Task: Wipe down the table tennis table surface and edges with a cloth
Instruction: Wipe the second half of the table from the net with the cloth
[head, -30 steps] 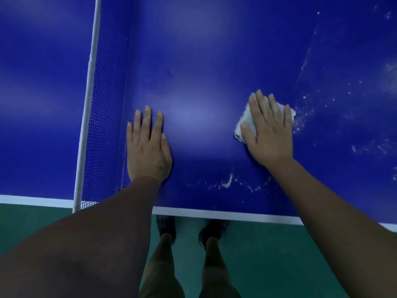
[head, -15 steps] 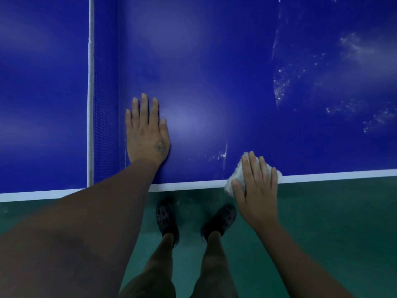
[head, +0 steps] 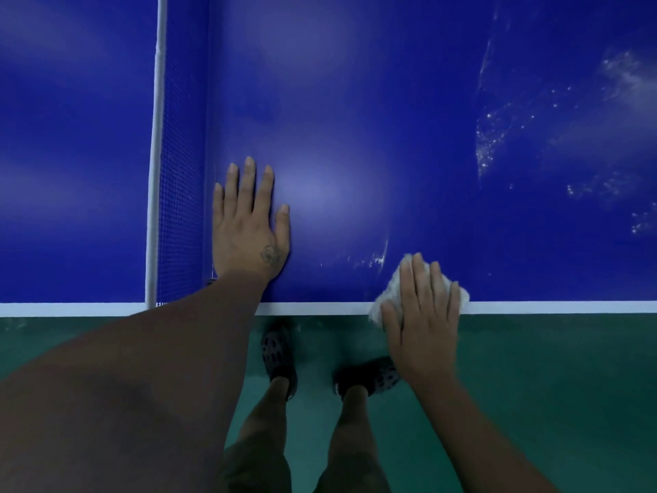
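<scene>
The blue table tennis table [head: 355, 101] fills the upper part of the head view, with a white line [head: 309, 308] along its near edge. My right hand [head: 423, 314] lies flat with straight fingers on a white cloth [head: 387, 293], pressing it onto that near edge; the cloth shows only at the hand's left and right sides. My left hand [head: 249, 222] rests flat, fingers straight, on the surface beside the net. White smears [head: 373, 259] streak the surface just left of the cloth.
The net [head: 177, 172] with its white top band [head: 156, 154] runs away from me at the left. Wet, speckled patches [head: 497, 137] cover the table's right part. Below the edge are the green floor [head: 551, 386] and my feet in dark shoes [head: 279, 354].
My right hand pulled the cloth from the open surface down toward me to the near edge, then stayed there. The left hand has kept its place by the net.
</scene>
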`<state>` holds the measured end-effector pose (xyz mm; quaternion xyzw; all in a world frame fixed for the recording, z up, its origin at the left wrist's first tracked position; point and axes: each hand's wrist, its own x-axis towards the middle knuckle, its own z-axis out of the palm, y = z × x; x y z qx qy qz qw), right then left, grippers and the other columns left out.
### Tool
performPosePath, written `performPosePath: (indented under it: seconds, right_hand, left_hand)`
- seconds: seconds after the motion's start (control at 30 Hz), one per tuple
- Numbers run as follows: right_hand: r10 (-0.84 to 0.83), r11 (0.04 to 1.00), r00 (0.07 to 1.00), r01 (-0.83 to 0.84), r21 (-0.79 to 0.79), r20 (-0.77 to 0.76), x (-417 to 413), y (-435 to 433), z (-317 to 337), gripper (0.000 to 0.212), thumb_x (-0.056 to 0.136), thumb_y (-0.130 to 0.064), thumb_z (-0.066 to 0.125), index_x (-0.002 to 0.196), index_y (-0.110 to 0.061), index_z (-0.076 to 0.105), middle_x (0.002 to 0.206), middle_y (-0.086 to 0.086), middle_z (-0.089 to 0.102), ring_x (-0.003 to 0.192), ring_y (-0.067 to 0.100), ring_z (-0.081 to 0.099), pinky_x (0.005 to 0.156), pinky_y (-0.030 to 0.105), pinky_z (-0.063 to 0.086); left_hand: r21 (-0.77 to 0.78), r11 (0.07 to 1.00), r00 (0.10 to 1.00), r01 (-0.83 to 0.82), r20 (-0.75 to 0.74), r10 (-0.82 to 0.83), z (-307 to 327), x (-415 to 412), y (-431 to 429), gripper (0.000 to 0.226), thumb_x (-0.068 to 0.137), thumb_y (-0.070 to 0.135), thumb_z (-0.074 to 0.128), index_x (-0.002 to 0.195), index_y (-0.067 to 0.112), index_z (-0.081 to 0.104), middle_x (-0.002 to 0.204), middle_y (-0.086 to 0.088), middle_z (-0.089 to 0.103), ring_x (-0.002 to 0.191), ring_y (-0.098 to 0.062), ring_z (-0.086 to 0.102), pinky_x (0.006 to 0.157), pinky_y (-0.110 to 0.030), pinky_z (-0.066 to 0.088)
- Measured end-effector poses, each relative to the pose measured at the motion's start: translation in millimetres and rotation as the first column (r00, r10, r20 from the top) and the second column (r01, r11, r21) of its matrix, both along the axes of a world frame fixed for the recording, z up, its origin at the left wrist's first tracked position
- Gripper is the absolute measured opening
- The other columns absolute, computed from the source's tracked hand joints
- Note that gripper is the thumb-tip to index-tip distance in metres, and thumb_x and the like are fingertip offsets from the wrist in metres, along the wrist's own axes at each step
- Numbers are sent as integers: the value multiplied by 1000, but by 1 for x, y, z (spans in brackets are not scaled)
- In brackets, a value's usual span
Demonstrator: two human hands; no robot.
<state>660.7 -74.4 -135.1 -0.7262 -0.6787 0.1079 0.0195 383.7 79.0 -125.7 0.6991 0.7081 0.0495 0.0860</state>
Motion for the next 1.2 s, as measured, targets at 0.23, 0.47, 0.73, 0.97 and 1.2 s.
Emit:
performPosePath:
  seconds: [0.23,0.47,0.73,0.97,1.2]
  right_hand:
    - [-173,985,985,173,-5,-1,20,89,2,68,116,-51,16,174,-18,7,182,2,7,168,26,4,134,59,8]
    - [-50,998,998,49,44,33,-24,156,0,68,117,-51,17,174,-16,7,182,4,7,168,28,6,134,59,8]
    - [224,971,974,-225,-78,-26,3,-4,8,67,116,-51,25,173,-18,19,182,-2,12,168,27,13,133,61,14]
    - [-131,991,991,131,-8,-8,-12,142,6,68,115,-51,19,174,-17,11,182,3,10,168,27,8,134,58,8]
    - [183,982,983,-183,39,9,-97,143,2,68,117,-47,22,174,-13,9,182,9,11,167,33,13,133,61,12]
  left_hand:
    - [18,1000,1000,0,-30,0,-3,-2,2,65,115,51,23,173,22,19,181,-4,11,168,-27,4,136,-49,6]
    - [13,1000,1000,3,-7,-3,1,0,1,63,116,46,31,173,20,20,181,-5,12,168,-27,5,136,-50,6]
    - [20,1000,1000,5,-1,-4,0,-1,2,64,115,48,30,172,19,22,181,-6,12,168,-28,5,136,-52,8]
    - [41,999,1000,8,9,-8,-1,-1,1,62,116,45,33,172,19,25,181,-6,14,168,-28,6,136,-52,9]
    - [56,998,1000,12,26,-13,-2,-1,3,60,115,40,33,170,17,30,180,-8,18,167,-30,10,135,-52,9]
